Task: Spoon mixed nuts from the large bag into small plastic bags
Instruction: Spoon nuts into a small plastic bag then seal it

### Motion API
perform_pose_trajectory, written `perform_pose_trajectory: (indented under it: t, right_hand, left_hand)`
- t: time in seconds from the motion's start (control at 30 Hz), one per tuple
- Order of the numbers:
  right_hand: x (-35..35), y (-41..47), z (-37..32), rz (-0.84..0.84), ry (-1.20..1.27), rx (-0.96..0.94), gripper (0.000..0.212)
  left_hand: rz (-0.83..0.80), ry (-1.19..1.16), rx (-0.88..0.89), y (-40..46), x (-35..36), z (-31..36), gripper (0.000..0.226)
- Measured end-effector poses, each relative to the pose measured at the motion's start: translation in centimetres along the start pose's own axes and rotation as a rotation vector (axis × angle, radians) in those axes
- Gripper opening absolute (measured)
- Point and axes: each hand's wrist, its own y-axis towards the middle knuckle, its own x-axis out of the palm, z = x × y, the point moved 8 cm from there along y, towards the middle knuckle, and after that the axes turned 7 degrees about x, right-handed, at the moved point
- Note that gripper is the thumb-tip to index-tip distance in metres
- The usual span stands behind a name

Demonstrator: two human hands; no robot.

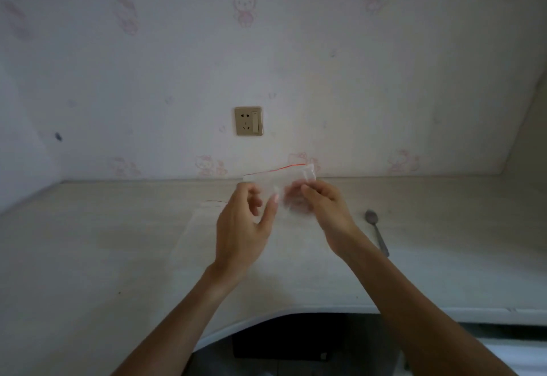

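Hands up over my desk [118, 242] | small plastic bag [284, 181] pinched by right hand [328, 206] | left hand [242, 221] fingers curled loosely at its edge, grip unclear | spoon [376, 230] at 3 o'clock, flat.

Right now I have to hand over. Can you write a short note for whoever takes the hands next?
Left hand: fingers curled at the small plastic bag, apparently pinching its near edge.
Right hand: pinches the same bag from the right, held above the table.
The bag has a red zip line along the top and looks empty.
Spoon: lies on the table to the right of the hands, untouched.
A faint clear sheet with a red line, possibly another bag, lies on the table under the hands.
The large bag of nuts is not in view.
Done: one bag picked up. Left: open it, fetch the spoon, fill.
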Motion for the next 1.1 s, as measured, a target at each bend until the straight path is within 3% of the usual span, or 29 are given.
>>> perform_pose_trajectory:
  t: [0.07, 0.13, 0.2, 0.4, 0.5, 0.57, 0.7, 0.83, 0.87, 0.97, 1.1]
  right_hand:
    - [-1.1, -0.2, -0.5, 0.007, 0.006, -0.017, 0.023]
    - [-1.7, -0.4, -0.9, -0.019, 0.008, -0.043, 0.023]
    - [-1.8, -0.8, -1.4, -0.046, -0.032, -0.081, 0.024]
    - [-0.6, -1.8, -2.2, -0.167, -0.323, -0.158, 0.018]
    - [0.7, -2.8, -2.8, -0.233, -0.432, -0.125, 0.051]
    - [0.6, -2.8, -3.4, -0.15, -0.414, -0.12, 0.063]
    - [-2.0, -1.7, -3.5, 0.154, -0.458, -0.033, 0.031]
    - [-4.3, -1.6, -5.0, 0.298, -0.653, -0.132, 0.008]
    - [-4.9, -1.8, -5.3, 0.346, -0.684, -0.152, 0.011]
    - [-5.7, -1.7, -4.8, 0.316, -0.471, -0.088, 0.023]
    - [-5.3, -1.5, -2.8, 0.089, 0.022, 0.171, 0.023]
  left_hand:
    - [0.061, -0.198, -0.295, 1.0, 0.2, -1.9, 0.047]
    - [-0.002, -0.296, -0.549, 2.0, 1.1, -3.6, 0.06]
    - [-0.122, -0.303, -0.633, 2.6, 2.1, -3.7, 0.059]
    - [-0.118, -0.343, -0.583, 2.2, 3.2, -1.5, 0.045]
    - [-0.138, -0.326, -0.491, 2.4, 3.3, -0.3, 0.029]
    - [-0.134, -0.29, -0.416, 2.6, 3.1, 0.4, 0.02]
    - [-0.078, -0.278, -0.377, 3.1, 2.4, 0.5, 0.011]
    - [0.002, -0.252, -0.344, 3.6, 0.7, -0.4, 0.009]
    - [0.011, -0.254, -0.352, 3.5, 0.4, -0.7, 0.008]
    - [0.002, -0.362, -0.471, 3.0, 0.9, -1.7, 0.017]
    - [-0.065, -0.793, -0.761, 1.5, 3.0, -2.3, 0.008]
